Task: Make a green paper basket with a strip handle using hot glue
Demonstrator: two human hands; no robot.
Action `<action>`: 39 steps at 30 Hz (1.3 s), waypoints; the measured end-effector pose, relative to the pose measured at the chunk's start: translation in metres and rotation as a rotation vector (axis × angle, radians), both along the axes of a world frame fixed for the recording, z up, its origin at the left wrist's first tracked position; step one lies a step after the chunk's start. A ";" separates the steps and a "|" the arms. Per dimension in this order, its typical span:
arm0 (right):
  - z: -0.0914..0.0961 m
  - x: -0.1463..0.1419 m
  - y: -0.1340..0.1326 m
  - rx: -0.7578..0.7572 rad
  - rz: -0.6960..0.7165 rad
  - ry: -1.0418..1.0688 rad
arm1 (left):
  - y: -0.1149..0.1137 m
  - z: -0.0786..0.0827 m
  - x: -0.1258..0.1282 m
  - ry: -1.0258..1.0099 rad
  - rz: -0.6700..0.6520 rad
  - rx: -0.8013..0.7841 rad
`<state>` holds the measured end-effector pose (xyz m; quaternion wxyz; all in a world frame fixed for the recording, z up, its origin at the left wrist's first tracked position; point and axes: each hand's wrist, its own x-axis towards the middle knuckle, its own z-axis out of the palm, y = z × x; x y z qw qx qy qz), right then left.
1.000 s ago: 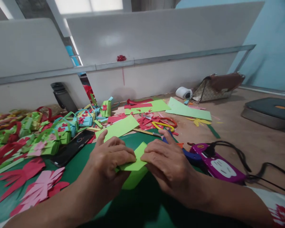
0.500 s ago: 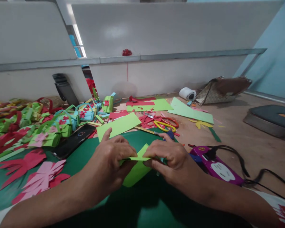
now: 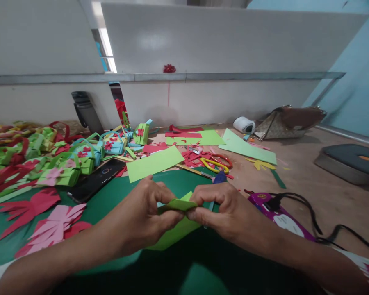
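A folded piece of light green paper (image 3: 175, 235) is pinched between both hands above the green mat (image 3: 110, 213). My left hand (image 3: 150, 209) grips its left side, thumb below the folded upper edge. On the right, my right hand (image 3: 217, 205) pinches the same edge with thumb and forefinger, the thumbs close together. The lower part of the paper slants down toward me. Just past the hands lies a flat light green sheet (image 3: 155, 163). A blue-handled tool (image 3: 219, 177) sits behind my right hand, partly hidden by it.
Several small paper baskets (image 3: 61, 174) crowd the left, beside a black phone (image 3: 96, 180). Red and pink paper cutouts (image 3: 57, 223) lie in front of them. Scissors (image 3: 217, 164) rest among red scraps. A purple power strip (image 3: 283, 215) with cables, a handbag (image 3: 290, 121) and a dark case (image 3: 352, 164) stand right.
The paper's upper fold has tilted, showing more of its face. My left forefinger has curled in, and my left thumb has moved toward the right one. The view has shifted slightly.
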<state>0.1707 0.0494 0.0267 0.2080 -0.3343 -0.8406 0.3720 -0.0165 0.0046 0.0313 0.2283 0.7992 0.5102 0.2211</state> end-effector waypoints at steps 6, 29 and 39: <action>-0.001 -0.001 0.001 -0.097 0.019 0.043 | -0.002 0.001 -0.002 0.021 -0.042 -0.010; 0.003 0.003 -0.012 0.007 0.010 0.224 | -0.009 0.002 -0.001 0.016 -0.139 0.149; -0.003 0.007 -0.012 0.116 0.080 0.264 | -0.010 0.005 0.002 -0.310 -0.079 0.005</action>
